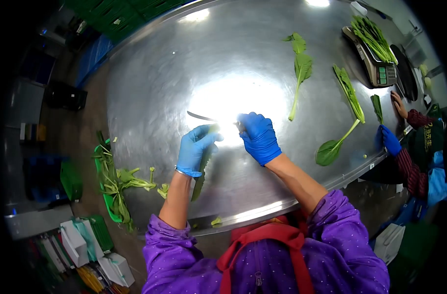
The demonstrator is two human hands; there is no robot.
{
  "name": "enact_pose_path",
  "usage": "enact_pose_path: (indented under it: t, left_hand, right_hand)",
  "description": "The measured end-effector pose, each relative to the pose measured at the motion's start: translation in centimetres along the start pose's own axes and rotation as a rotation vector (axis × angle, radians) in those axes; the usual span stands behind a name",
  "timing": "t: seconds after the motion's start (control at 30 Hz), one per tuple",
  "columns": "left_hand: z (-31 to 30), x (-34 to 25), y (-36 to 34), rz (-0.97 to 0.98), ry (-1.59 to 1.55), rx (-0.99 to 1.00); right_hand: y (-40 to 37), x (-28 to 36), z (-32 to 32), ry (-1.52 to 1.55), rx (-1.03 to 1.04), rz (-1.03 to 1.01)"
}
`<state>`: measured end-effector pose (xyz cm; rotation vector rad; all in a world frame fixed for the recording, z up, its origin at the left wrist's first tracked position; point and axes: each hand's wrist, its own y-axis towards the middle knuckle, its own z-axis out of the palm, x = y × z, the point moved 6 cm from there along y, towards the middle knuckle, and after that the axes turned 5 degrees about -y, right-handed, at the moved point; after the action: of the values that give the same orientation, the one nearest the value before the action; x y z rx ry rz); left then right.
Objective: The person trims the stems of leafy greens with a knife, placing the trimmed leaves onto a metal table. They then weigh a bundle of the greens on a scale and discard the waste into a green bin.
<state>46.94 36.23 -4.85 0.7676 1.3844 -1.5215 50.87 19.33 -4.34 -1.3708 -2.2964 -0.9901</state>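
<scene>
My left hand (196, 149), in a light blue glove, is closed around a long green leafy vegetable (200, 181). Its dark green leaf hangs below the palm toward the table's near edge, and the upper end shows by my fingertips. My right hand (260, 138), in a darker blue glove, grips a knife (202, 116) by its handle. The curved blade points left, just above the top of the vegetable; glare hides whether they touch. To the right on the steel table lie a leafy stalk (302, 68), a longer green bunch (350, 93) and a single leaf (329, 152).
A digital scale (373, 61) carries a pile of greens (373, 39) on the steel table (150, 98). At right, a co-worker's gloved hand (391, 141) is near a small green bunch (376, 108). A green basket (107, 201) with trimmings stands at left.
</scene>
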Motion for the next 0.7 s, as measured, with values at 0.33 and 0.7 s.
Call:
enact_pose_path:
  t: [0.33,0.7]
  left_hand:
    - [3.0,-0.6,0.1,0.050,0.091,0.016]
    - [10.9,-2.7,2.8,0.255,0.050,0.121]
  right_hand:
    - [-0.8,-2.0,-1.4,0.067,-0.019,0.013]
    - [-12.7,-14.2,-1.2,0.021,0.458,0.451]
